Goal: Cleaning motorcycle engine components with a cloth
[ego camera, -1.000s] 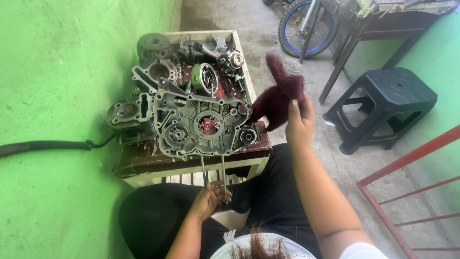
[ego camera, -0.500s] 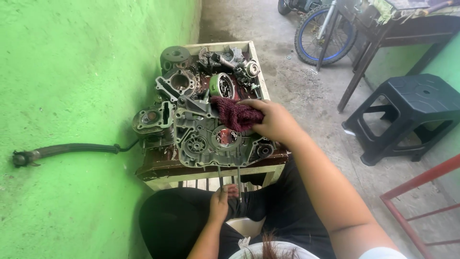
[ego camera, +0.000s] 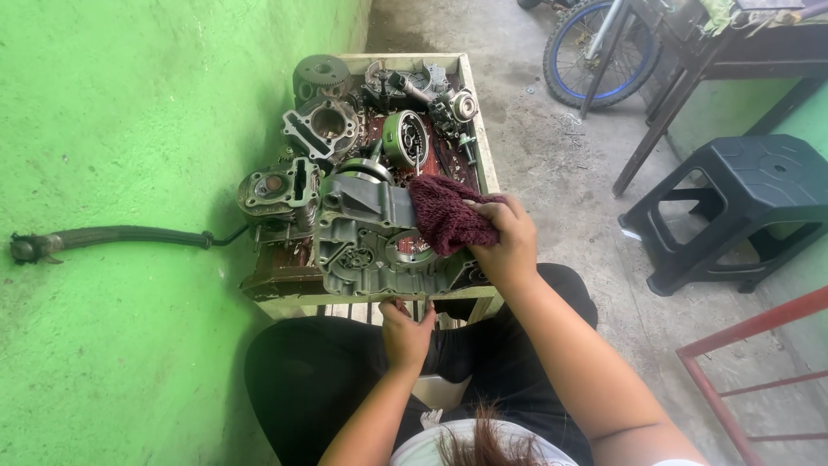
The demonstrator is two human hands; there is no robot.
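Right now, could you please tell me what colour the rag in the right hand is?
The rag, gripped by the right hand, is dark maroon; the head view shows it.

Single head cam, looks steeply down over lap at tray [ego camera: 479,129], close range; far end prob. cropped.

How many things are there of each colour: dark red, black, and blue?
Dark red: 1, the rag under the right hand
Black: 1, the plastic stool
Blue: 1, the bicycle wheel rim
Total: 3
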